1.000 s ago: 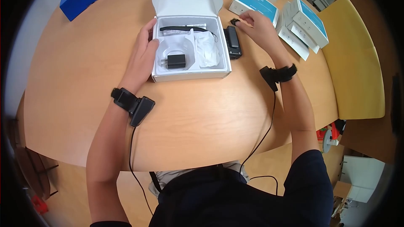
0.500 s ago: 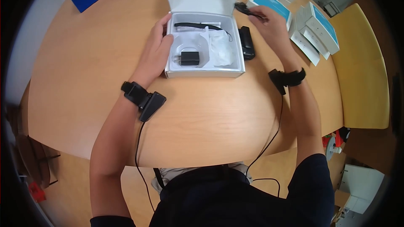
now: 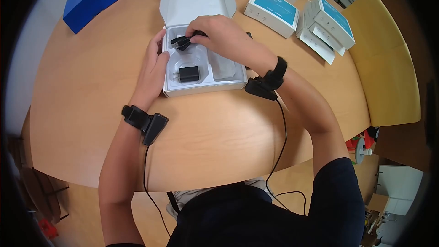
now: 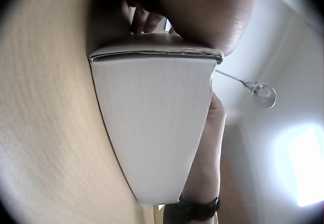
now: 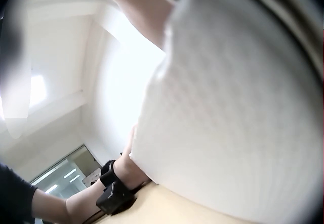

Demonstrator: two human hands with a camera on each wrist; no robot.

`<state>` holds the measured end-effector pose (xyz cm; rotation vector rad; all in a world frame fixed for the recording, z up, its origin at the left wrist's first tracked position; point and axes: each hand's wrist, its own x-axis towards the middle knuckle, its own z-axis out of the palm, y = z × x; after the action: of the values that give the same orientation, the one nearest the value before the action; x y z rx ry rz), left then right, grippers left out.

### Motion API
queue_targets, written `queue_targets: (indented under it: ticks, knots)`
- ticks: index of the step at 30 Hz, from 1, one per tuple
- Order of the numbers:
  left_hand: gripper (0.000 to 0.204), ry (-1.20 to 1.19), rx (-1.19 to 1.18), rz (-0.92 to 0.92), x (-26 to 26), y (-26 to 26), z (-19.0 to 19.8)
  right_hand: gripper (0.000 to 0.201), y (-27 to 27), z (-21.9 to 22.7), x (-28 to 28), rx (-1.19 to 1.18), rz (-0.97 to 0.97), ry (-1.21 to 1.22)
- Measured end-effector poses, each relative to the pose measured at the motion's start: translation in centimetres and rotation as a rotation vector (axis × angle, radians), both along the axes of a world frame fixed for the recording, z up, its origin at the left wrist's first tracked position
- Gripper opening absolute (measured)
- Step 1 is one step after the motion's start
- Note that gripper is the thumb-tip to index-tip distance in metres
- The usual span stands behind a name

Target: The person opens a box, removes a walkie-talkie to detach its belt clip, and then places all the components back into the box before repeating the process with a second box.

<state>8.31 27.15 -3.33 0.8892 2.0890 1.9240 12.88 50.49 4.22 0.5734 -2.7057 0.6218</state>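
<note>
A white cardboard box (image 3: 206, 89) lies on the table with its lid raised. My left hand (image 3: 152, 71) holds its left side, thumb at the rim and fingers along the outer wall. Over the rear tray, my right hand (image 3: 224, 36) pinches a bundled black cable (image 3: 182, 42). A black power adapter (image 3: 188, 74) with prongs sits in the front left compartment. To the right is a white plastic bag (image 3: 224, 68), partly covered by my right hand. The box wall (image 4: 152, 118) fills the left wrist view; another wall (image 5: 238, 107) fills much of the right wrist view.
A black device (image 3: 248, 35) beside the box is mostly hidden by my right arm. White boxes with blue labels (image 3: 274, 9) stand at the back right, others (image 3: 331, 18) stacked beside them. A blue box (image 3: 93, 1) is at the back left, a yellow chair (image 3: 388, 59) on the right.
My right hand has carried the black cable from right of the box leftward over its rear tray, covering the strap there. My left hand stays at the box's left side.
</note>
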Motion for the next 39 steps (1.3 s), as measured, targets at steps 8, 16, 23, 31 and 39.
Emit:
queue_targets:
  ticks: [8, 16, 23, 31, 39]
  knots:
    - [0.059, -0.012, 0.029, -0.009, 0.0, 0.0, 0.0, 0.024, 2.7, -0.4, 0.0, -0.005, 0.039, 0.234]
    - [0.058, 0.075, 0.001, 0.045, -0.4, 0.0, -1.0, 0.048, 9.2, 1.7, 5.7, -0.042, -0.137, -0.127]
    - [0.058, 0.086, -0.011, 0.066, -0.1, -0.1, -0.8, 0.095, 10.2, 0.9, 8.8, -0.076, -0.146, -0.387]
    - [0.057, 0.121, 0.001, 0.055, -0.6, 0.1, -1.3, 0.101, 9.7, 0.0, 8.2, -0.078, -0.127, -0.383]
    - [0.057, 0.13, -0.018, 0.075, -0.6, 0.1, -1.5, 0.094, 9.5, -0.1, 8.5, -0.133, -0.154, -0.286]
